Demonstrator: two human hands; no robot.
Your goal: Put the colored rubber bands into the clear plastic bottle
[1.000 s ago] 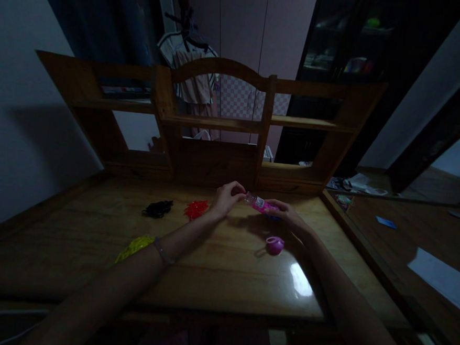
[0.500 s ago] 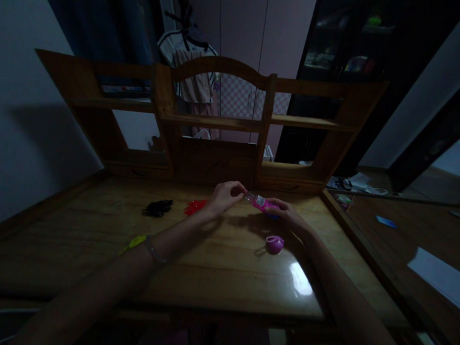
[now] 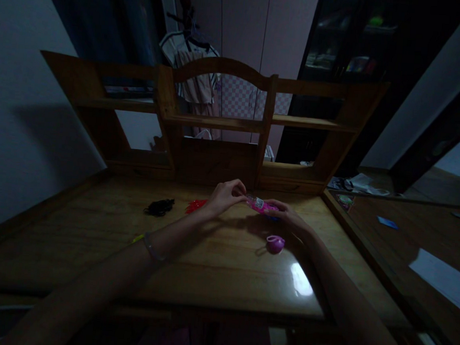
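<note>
My right hand is wrapped round a small clear bottle with bright pink contents and a whitish label. The bottle lies tilted almost level above the desk, its mouth pointing left. At that mouth, my left hand is closed in a pinch; whatever its fingertips hold is too small to make out. A purple cap with a loop rests on the desk below my right hand. Red pieces lie beside my left hand, partly covered by it. Something blue shows under the bottle, mostly hidden.
A black bundle lies on the wooden desk to the left. Yellow pieces show behind my left forearm. The wooden shelf unit borders the desk's back. Paper and a blue card lie on the right-hand surface.
My left fingertips have come slightly closer to the bottle's mouth. My left forearm now covers more of the yellow pieces. The right hand's hold is unchanged.
</note>
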